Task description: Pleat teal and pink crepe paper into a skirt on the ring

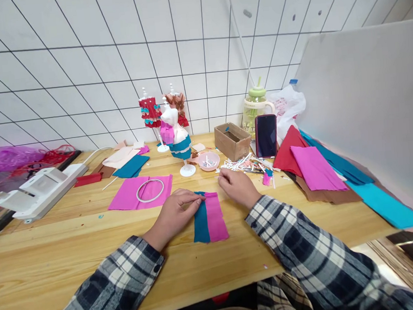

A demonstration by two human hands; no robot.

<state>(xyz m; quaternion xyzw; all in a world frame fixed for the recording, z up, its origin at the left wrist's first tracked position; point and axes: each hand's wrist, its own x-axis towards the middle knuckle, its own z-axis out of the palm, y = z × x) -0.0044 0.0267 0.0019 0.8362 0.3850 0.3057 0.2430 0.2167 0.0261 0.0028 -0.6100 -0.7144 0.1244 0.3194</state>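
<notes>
A two-coloured piece, teal beside magenta and looking like crepe paper (216, 219), lies on the table in front of me. My left hand (178, 209) is closed at its upper left edge, thumb and fingers pinching the folded top. To the right of the piece, my right hand (241, 186) is closed and apart from it, its fingertips by a heap of small white sticks (241, 164). What those fingers hold, if anything, is too small to make out. Just beyond my hands stands a small dress form (180, 143) in white, teal and magenta, near a pink dish (209, 160).
A metal ring (150, 191) rests on a magenta sheet (121, 196) at left, near a power strip (46, 190). Behind are two more dress forms, a cardboard box (232, 142), a phone (266, 136) and a jug (257, 104). Coloured sheets (318, 167) are piled at right.
</notes>
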